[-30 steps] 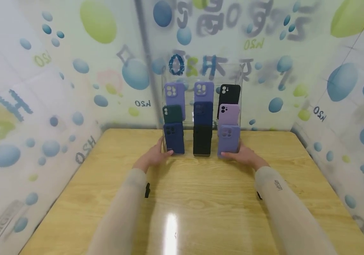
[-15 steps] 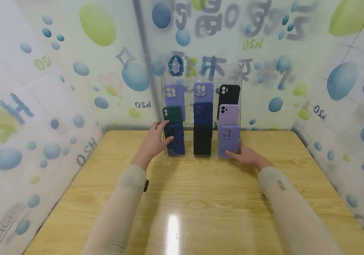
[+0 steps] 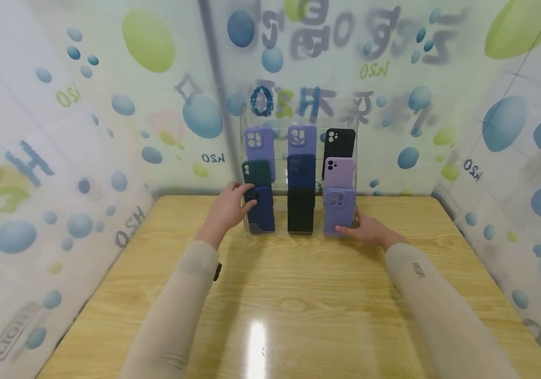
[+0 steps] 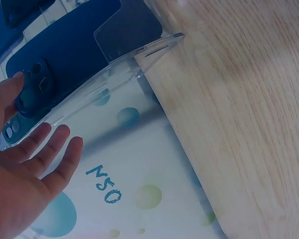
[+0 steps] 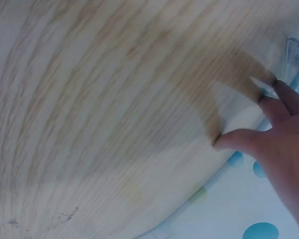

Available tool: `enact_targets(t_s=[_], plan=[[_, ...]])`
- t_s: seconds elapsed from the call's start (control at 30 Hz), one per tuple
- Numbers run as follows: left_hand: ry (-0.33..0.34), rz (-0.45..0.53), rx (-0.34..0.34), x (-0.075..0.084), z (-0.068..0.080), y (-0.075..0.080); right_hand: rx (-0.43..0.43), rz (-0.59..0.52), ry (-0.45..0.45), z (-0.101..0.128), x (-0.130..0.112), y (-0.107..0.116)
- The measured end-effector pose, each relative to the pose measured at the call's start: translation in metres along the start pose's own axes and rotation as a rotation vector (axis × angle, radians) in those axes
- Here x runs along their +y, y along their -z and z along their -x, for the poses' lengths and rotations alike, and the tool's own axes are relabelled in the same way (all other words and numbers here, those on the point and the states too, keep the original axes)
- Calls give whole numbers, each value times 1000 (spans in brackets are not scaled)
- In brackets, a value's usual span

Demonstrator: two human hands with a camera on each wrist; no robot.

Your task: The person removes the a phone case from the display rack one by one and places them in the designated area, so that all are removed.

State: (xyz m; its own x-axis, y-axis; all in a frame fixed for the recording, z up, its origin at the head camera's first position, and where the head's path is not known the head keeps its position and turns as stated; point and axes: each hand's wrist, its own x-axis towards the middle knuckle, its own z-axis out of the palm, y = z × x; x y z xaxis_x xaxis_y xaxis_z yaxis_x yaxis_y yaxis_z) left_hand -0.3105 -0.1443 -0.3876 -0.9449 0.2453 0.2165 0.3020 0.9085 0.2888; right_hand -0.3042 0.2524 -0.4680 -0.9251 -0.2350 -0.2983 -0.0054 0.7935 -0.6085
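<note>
A clear acrylic display stand [image 3: 357,123] stands upright at the table's back, holding phone cases in three columns. My left hand [image 3: 225,211] pinches the upper end of a dark blue phone case [image 3: 266,217] in the bottom left place, thumb on its camera cutout. In the left wrist view, the other fingers [image 4: 64,144] spread loosely outside the stand's edge. At the bottom right, my right hand [image 3: 371,231] holds the stand's lower side, its thumb in front of a lilac phone case [image 3: 343,215]. The right wrist view shows one fingertip [image 5: 218,144] down at the tabletop.
Above the dark blue case stand a dark green case [image 3: 260,171] and a purple case [image 3: 263,142]. A black case [image 3: 301,213] fills the middle column's bottom place. Printed wall panels [image 3: 166,105] enclose the wooden table [image 3: 289,295] behind and at both sides.
My left hand has risen from the stand's lower left corner to the top of the dark blue phone case. The right hand stays at the lower right with only a slight shift.
</note>
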Motion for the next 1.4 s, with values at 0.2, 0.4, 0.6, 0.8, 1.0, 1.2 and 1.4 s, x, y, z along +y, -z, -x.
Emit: enact_targets(t_s=[0.2,0.4,0.6,0.8,1.0,1.2,1.4], plan=[[0,-49,93,1,-1,-1,0,-12,-2,1,4,0],[-24,-28,163,5,-7,-3,8,-5,-6,0,10,-2],[-60,80,190,5,-12,-3,9,6,0,-3,9,0],[-124,115,259,5,-15,3,-10,14,-3,-2,6,3],[-196,151,360,2,-15,16,9,1,26,-2,5,2],[-152,216,441,-4,-7,40,2,-8,14,-4,7,-3],[-94,301,492,-18,4,66,4,5,18,-5,7,-3]])
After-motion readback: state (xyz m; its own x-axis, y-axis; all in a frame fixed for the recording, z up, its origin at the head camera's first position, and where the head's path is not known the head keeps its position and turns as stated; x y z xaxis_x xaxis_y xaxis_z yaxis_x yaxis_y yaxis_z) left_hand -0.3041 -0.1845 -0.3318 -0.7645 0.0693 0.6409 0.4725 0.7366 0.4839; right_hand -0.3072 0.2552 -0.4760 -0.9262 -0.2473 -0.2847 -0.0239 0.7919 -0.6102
